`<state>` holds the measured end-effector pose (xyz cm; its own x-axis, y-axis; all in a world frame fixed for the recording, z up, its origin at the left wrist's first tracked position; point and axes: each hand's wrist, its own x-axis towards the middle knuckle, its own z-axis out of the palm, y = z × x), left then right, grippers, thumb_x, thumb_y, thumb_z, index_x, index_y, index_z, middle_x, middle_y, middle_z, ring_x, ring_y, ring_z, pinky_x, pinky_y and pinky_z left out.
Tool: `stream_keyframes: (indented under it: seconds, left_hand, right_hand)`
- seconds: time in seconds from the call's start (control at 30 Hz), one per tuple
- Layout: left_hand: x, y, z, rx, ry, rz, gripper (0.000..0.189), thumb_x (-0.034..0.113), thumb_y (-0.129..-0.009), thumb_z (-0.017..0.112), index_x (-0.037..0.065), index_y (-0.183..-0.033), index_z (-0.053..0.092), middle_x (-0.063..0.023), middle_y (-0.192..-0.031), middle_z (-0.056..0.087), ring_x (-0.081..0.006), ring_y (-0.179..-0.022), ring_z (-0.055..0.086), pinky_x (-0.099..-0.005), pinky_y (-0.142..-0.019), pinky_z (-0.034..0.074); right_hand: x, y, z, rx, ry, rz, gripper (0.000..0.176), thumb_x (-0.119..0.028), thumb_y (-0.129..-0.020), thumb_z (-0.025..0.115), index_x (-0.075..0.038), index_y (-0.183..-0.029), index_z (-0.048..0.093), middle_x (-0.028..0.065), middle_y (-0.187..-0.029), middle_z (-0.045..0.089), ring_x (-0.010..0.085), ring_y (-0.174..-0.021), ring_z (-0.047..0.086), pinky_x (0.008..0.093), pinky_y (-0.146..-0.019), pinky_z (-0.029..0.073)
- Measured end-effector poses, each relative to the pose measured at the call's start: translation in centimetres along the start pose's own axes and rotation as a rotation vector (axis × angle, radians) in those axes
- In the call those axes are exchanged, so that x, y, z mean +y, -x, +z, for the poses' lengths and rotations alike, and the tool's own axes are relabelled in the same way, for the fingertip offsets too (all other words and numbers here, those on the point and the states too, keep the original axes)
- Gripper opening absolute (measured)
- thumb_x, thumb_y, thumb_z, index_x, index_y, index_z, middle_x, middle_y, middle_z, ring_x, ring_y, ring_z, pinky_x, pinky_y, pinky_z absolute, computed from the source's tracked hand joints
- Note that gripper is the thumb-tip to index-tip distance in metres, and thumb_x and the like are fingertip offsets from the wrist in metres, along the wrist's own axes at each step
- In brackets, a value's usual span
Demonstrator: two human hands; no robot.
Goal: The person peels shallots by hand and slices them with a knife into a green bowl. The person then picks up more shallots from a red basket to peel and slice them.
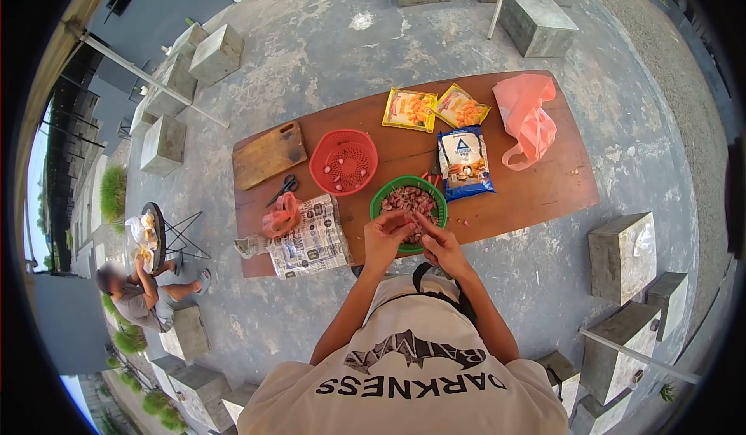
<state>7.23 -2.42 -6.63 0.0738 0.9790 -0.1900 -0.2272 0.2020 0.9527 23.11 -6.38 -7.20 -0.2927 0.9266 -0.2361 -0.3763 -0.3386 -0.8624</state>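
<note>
Both my hands meet above a green basket [443, 211] full of small reddish shallots [406, 199] at the table's near edge. My left hand [386, 237] has its fingers bent round a small reddish piece that looks like a shallot. On the right, my right hand [440, 242] is closed, its fingertips touching the same spot; whatever it grips is too small to name. A red basket [343, 162] with a few shallots in it stands to the left, beyond my left hand.
The wooden table [544, 194] also bears a cutting board [269, 156], scissors [283, 189], newspaper [312, 237], pink plastic bags, two yellow packets [409, 109] and a blue-white packet [465, 161]. Concrete blocks stand around. A person [148, 299] sits at the far left.
</note>
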Motion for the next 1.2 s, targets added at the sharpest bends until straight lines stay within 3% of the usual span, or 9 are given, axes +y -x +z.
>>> stream_keyframes:
  seconds: [0.2,0.43,0.63,0.8,0.93,1.1,1.2]
  left_hand:
    - [0.1,-0.2,-1.2,-0.073,-0.084,-0.021,0.02,-0.011,-0.074,0.068,-0.005,-0.093,0.067,-0.0106,-0.088,0.069,-0.0155,-0.078,0.067,-0.0267,-0.072,0.055]
    - [0.8,-0.3,-1.8,-0.165,-0.292,0.094,0.018,-0.012,-0.074,0.067,-0.006,-0.091,0.068,-0.0123,-0.087,0.068,-0.0163,-0.074,0.067,-0.026,-0.069,0.055]
    - [-0.2,0.2,-0.6,-0.14,-0.037,-0.028,0.025,-0.008,-0.078,0.066,-0.005,-0.103,0.065,-0.0104,-0.09,0.068,-0.0166,-0.079,0.066,-0.0281,-0.074,0.055]
    - [0.4,0.7,0.7,-0.13,0.423,-0.198,0.035,-0.003,-0.086,0.06,-0.001,-0.12,0.056,-0.0102,-0.111,0.063,-0.0149,-0.098,0.061,-0.0286,-0.082,0.052]
    - [-0.2,0.7,0.4,-0.125,0.454,-0.237,0.032,-0.001,-0.087,0.06,-0.001,-0.119,0.057,-0.0096,-0.113,0.063,-0.0149,-0.098,0.061,-0.0283,-0.083,0.051]
    - [-0.2,0.7,0.5,-0.097,0.239,-0.155,0.03,-0.001,-0.087,0.059,-0.003,-0.117,0.058,-0.0103,-0.11,0.063,-0.0162,-0.099,0.06,-0.0303,-0.086,0.051]
    - [0.1,0.7,0.2,-0.11,0.348,-0.227,0.031,-0.002,-0.086,0.061,-0.002,-0.117,0.059,-0.0101,-0.11,0.063,-0.0148,-0.097,0.061,-0.0281,-0.084,0.051]
  right_hand:
    - [-0.4,0.1,-0.1,-0.063,0.053,0.01,0.047,-0.015,-0.096,0.051,-0.013,-0.141,0.039,-0.0063,-0.066,0.039,0.0041,-0.053,0.033,0.02,-0.047,0.031]
    - [0.1,0.4,0.1,-0.011,0.074,-0.022,0.043,-0.012,-0.096,0.051,-0.012,-0.138,0.044,-0.0063,-0.069,0.043,0.0041,-0.055,0.033,0.0197,-0.048,0.031]
    - [0.6,0.6,-0.5,-0.022,-0.055,0.007,0.042,-0.014,-0.097,0.051,-0.012,-0.138,0.044,-0.0062,-0.071,0.042,0.0044,-0.055,0.033,0.0201,-0.047,0.03]
    - [0.8,1.0,-0.9,0.007,-0.232,0.004,0.045,-0.015,-0.097,0.049,-0.013,-0.141,0.04,-0.0058,-0.07,0.036,0.0049,-0.054,0.033,0.0198,-0.045,0.027]
    - [1.0,1.0,-1.0,-0.001,-0.223,0.001,0.044,-0.015,-0.097,0.049,-0.014,-0.141,0.04,-0.0054,-0.071,0.038,0.0049,-0.054,0.034,0.0197,-0.045,0.027]
    - [1.2,0.9,-1.0,0.003,-0.152,0.014,0.046,-0.016,-0.097,0.049,-0.013,-0.142,0.038,-0.0052,-0.072,0.039,0.005,-0.054,0.035,0.0192,-0.045,0.028]
    - [1.0,0.8,-0.5,0.096,-0.234,0.001,0.048,-0.018,-0.097,0.049,-0.014,-0.143,0.036,-0.0046,-0.072,0.04,0.0051,-0.054,0.035,0.0187,-0.045,0.029]
